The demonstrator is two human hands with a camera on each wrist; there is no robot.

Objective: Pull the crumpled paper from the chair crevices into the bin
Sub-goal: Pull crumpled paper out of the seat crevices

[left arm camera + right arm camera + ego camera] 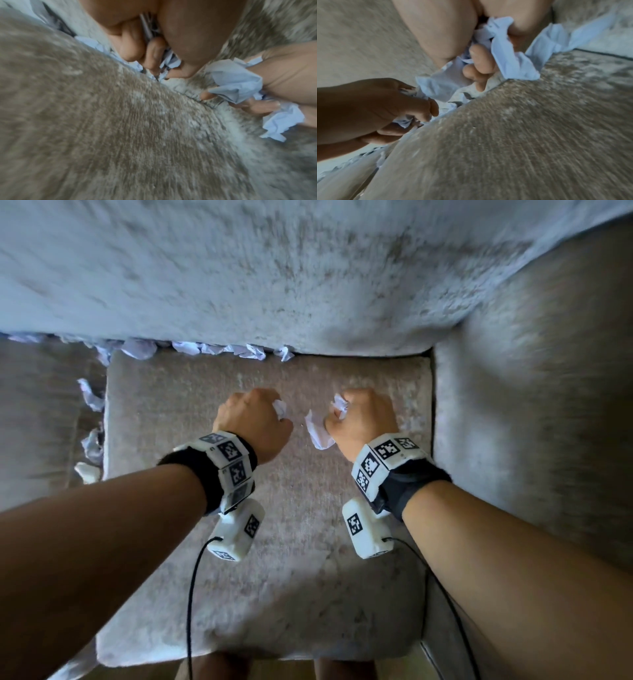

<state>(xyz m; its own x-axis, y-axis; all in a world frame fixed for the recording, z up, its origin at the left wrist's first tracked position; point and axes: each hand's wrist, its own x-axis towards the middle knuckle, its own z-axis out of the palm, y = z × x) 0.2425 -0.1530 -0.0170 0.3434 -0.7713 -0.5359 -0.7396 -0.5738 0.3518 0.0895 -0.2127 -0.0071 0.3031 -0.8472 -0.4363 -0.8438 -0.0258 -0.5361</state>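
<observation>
Both hands hover as fists above the middle of the beige seat cushion (267, 525). My left hand (253, 422) grips a small wad of crumpled white paper (280, 409), seen between its curled fingers (154, 54) in the left wrist view. My right hand (359, 419) grips a larger bunch of crumpled paper (318, 429) whose tails hang out of the fist (510, 60). More crumpled paper (205, 349) is wedged along the back crevice, and further pieces (90, 398) sit in the left side crevice. No bin is in view.
The chair's backrest (308, 275) rises behind the cushion and a padded armrest (531, 405) stands at the right. The left armrest (37, 412) borders the paper-filled gap. Black cables (191, 594) hang from both wrist cameras over the cushion's front.
</observation>
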